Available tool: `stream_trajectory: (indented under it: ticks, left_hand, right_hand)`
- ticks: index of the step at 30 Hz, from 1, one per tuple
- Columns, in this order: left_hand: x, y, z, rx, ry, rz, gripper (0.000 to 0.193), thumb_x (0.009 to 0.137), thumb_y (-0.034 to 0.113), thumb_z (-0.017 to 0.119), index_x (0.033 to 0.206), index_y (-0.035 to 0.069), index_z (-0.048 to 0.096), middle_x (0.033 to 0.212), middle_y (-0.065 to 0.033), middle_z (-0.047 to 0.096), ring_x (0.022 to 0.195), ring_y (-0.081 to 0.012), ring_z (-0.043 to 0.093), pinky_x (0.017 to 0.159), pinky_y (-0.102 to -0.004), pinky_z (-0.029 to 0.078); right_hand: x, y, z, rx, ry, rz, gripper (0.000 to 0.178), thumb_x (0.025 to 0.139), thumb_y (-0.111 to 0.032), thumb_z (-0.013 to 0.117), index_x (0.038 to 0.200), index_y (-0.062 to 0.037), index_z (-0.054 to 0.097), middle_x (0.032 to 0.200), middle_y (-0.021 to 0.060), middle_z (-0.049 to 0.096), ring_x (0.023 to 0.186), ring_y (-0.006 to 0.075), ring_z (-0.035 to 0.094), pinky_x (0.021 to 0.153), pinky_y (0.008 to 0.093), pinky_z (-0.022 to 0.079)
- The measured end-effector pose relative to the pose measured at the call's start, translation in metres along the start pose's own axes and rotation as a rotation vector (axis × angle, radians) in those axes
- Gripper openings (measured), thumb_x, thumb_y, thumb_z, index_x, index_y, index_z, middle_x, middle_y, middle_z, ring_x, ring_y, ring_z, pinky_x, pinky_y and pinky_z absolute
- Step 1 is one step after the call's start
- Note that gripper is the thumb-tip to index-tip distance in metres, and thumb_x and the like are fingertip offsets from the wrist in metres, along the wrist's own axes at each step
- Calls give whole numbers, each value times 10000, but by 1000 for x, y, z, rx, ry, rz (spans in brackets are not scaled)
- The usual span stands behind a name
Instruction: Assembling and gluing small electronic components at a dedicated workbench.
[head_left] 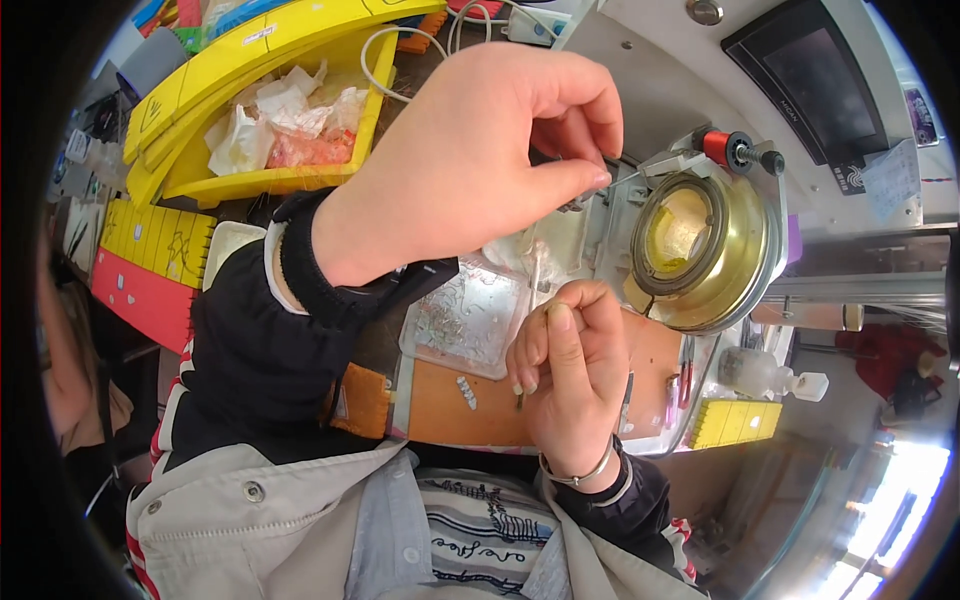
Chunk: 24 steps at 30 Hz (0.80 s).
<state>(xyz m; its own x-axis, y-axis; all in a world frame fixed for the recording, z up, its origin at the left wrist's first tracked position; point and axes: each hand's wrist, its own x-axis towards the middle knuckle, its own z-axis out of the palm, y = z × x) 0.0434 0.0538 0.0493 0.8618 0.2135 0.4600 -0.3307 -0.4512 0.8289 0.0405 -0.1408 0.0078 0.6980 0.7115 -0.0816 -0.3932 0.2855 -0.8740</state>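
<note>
My left hand (pixel 470 165) is raised high over the bench, close to the camera. Its thumb and fingers are pinched together, and what they hold, if anything, is too small to make out. Lower and to the right, my right hand (pixel 575 375) pinches thumb against forefinger over an orange-brown work board (pixel 440 400). A tiny dark bit shows below its curled fingers; I cannot tell what it is. Left of this hand lies a shallow clear plastic tray (pixel 465 325) strewn with small thin pieces. Beyond both hands stands a round brass-coloured drum (pixel 735 275) with a ring-shaped opening.
A yellow bin (pixel 270 180) holding crumpled wrappings stands at the far left. A red spool (pixel 718 148) sits on the machine beside the drum, below a dark screen (pixel 810 85). Pliers with red handles (pixel 686 385) and a clear bottle (pixel 752 372) are at right.
</note>
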Motion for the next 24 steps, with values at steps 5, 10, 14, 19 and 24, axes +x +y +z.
stream_trajectory:
  ticks: [5, 10, 14, 19, 24]
  left_hand:
    - [0, 0, 3, 59, 5, 11, 138, 801, -37, 712, 894, 1, 617, 802, -19, 648, 757, -91, 655, 724, -235, 515]
    - [0, -1, 4, 75, 31, 3, 129, 793, -45, 705, 872, 0, 613, 779, -24, 642, 739, -94, 653, 708, -244, 513]
    - [1, 3, 6, 153, 17, 60, 128, 775, -59, 688, 858, 2, 612, 771, -45, 639, 734, -124, 660, 691, -254, 507]
    - [-5, 7, 10, 347, 44, 144, 135, 738, -71, 652, 845, -5, 605, 777, -97, 622, 733, -216, 650, 662, -288, 499]
    - [-3, 6, 13, 374, 50, 196, 131, 736, -68, 645, 845, -9, 600, 778, -106, 613, 723, -242, 639, 645, -304, 494]
  right_hand:
    - [8, -4, 4, -73, -10, -15, 73, 1052, -101, 464, 1074, -41, 430, 756, 23, 523, 615, 67, 449, 566, 207, 384]
    - [14, -4, 7, -74, 3, -25, 71, 1051, -96, 464, 1074, -35, 438, 752, 16, 519, 616, 62, 449, 563, 204, 383]
    - [21, -2, 5, -89, 84, -64, 115, 1055, -122, 458, 1112, -23, 446, 742, 14, 512, 610, 62, 449, 559, 206, 382]
    - [47, -9, 15, -119, 233, -102, 186, 1058, -167, 456, 1149, -4, 449, 721, 9, 497, 595, 62, 445, 545, 211, 376]
    - [64, -6, 8, -127, 251, -185, 144, 1044, -146, 486, 1052, -2, 472, 712, -1, 487, 596, 53, 446, 526, 207, 364]
